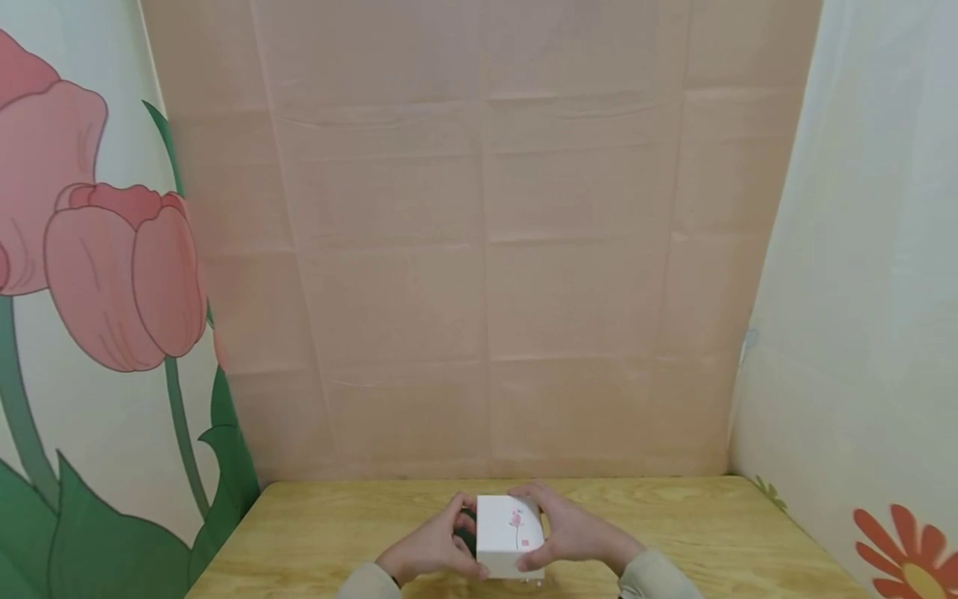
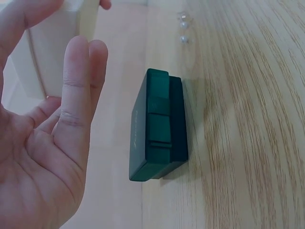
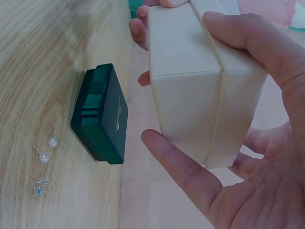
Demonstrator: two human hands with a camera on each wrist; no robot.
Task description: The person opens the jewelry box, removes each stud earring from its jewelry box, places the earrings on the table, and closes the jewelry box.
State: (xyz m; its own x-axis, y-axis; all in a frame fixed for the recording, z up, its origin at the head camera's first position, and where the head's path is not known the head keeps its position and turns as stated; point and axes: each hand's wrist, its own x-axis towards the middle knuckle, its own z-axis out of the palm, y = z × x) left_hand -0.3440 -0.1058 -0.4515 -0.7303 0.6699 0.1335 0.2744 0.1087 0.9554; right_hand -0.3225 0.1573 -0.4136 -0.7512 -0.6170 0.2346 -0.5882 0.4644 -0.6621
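Note:
A white lidded gift box point(image 1: 497, 524) with a pink flower printed on top is held up over the table by both hands. My left hand point(image 1: 434, 542) holds its left side, thumb at the near corner; two fingers stick out straight in the left wrist view. On the opposite side, my right hand point(image 1: 580, 531) grips the box, and its thumb point(image 3: 238, 31) presses near the lid seam. Below sits a closed dark green jewelry box point(image 2: 159, 126) with a ribbon bow, mostly hidden in the head view. Pearl earrings point(image 3: 47, 150) and starfish earrings point(image 3: 40, 187) lie beside it.
The wood-grain table point(image 1: 314, 532) meets a creased pinkish-tan backdrop point(image 1: 479, 249) at its far edge. Side curtains with a large tulip print point(image 1: 127, 274) and a red flower print point(image 1: 909, 549) stand left and right.

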